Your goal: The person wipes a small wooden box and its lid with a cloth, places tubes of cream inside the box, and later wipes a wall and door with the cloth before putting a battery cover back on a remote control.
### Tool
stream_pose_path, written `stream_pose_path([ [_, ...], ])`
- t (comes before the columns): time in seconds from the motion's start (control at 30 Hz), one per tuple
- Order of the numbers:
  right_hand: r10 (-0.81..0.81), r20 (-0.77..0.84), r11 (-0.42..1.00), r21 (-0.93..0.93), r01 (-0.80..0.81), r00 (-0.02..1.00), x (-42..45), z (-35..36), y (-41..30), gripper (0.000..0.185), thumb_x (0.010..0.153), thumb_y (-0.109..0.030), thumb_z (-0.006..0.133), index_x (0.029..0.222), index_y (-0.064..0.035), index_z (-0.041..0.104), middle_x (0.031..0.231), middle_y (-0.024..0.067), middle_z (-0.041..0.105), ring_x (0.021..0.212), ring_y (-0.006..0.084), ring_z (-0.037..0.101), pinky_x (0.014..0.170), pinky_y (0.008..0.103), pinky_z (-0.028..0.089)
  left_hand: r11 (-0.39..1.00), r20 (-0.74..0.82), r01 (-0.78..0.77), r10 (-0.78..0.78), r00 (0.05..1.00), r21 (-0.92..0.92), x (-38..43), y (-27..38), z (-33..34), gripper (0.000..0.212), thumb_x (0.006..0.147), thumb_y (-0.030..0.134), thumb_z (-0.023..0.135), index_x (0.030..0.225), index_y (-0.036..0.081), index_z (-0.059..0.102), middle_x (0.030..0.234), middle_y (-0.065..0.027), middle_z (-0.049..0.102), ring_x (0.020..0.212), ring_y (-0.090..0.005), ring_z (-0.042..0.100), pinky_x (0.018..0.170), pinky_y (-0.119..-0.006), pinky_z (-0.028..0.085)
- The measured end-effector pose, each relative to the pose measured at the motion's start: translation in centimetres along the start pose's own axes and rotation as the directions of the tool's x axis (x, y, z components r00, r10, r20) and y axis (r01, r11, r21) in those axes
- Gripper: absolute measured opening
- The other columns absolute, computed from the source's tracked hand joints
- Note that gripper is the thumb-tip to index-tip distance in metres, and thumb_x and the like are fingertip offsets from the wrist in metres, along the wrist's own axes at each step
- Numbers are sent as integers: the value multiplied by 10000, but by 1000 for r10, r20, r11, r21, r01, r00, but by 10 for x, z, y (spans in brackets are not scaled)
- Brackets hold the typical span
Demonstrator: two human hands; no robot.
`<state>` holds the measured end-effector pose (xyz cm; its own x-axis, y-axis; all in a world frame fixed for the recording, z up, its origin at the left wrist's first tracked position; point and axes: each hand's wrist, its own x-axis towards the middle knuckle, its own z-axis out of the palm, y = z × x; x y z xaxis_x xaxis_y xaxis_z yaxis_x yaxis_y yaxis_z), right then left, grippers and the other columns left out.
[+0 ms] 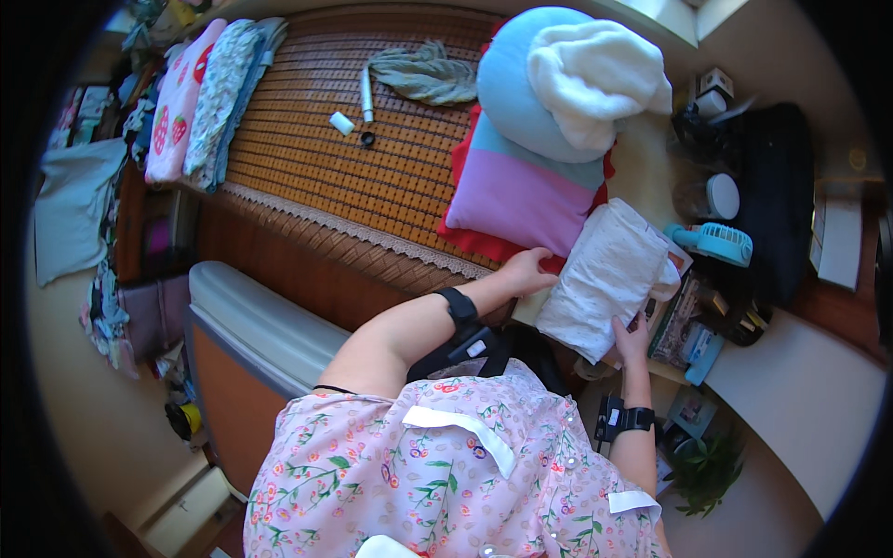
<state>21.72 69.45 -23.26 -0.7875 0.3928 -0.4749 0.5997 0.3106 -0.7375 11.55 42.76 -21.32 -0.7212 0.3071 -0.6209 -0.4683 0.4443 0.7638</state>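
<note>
A folded white cloth (603,275) lies on the bedside surface, beside a pink and blue cushion (523,192) with a red ruffled edge. My left hand (531,272) is at the cloth's left side, fingers apart, close to the cushion's corner. At the cloth's lower right edge is my right hand (631,338), its thumb against the cloth; the other fingers are partly hidden, so its grip is unclear. A round light-blue cushion (513,84) rests on the pink and blue one, with a white plush cloth (600,70) on top.
On the bed's woven mat (300,139) lie a crumpled grey-green cloth (425,73), a white tube (366,94) and a small black ring (368,139). Folded bedding (220,97) sits at the far left. Right of the cloth are a turquoise handheld fan (725,243), a lidded jar (722,196) and books (673,328).
</note>
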Motion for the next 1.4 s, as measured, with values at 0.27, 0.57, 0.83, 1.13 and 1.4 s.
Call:
stream_pose_path([
  [0.27,-427,30,830,-384,404,904,0,-14,-62,346,698,-158,598,1009,-13,553,900,153,590,810,259,581,735,332,454,941,-430,57,-206,879,-335,-109,-60,-127,363,724,224,647,1008,21,548,756,-48,580,527,-100,529,433,-228,431],
  [0.57,-449,117,610,-685,399,886,-13,7,-100,415,676,-167,597,1060,-24,528,988,176,566,901,321,543,806,379,420,846,-562,144,-458,689,-513,-163,-112,-187,196,755,207,608,893,68,597,702,-13,590,511,-79,530,427,-206,421],
  [0.83,-422,78,710,-591,382,903,-23,49,-170,396,694,-138,606,1057,-2,527,945,160,592,816,260,582,754,346,455,796,-636,-78,-416,650,-600,-85,-132,-308,141,757,177,619,741,39,592,581,-14,544,425,-80,483,355,-202,347],
  [1.13,-546,439,655,-306,691,713,-38,314,-300,94,717,-130,620,785,-65,622,703,100,581,645,237,573,593,301,460,781,-474,-5,-374,797,-625,-50,-125,-400,128,794,178,589,823,53,588,653,-3,544,523,-71,501,432,-201,403],
  [1.4,-590,497,522,-366,770,637,12,490,-377,172,709,-224,638,816,-89,621,723,92,573,694,259,567,634,352,462,620,-348,-60,-355,868,-782,-62,-139,-415,144,794,162,583,883,49,579,686,6,559,549,-59,505,484,-183,416],
])
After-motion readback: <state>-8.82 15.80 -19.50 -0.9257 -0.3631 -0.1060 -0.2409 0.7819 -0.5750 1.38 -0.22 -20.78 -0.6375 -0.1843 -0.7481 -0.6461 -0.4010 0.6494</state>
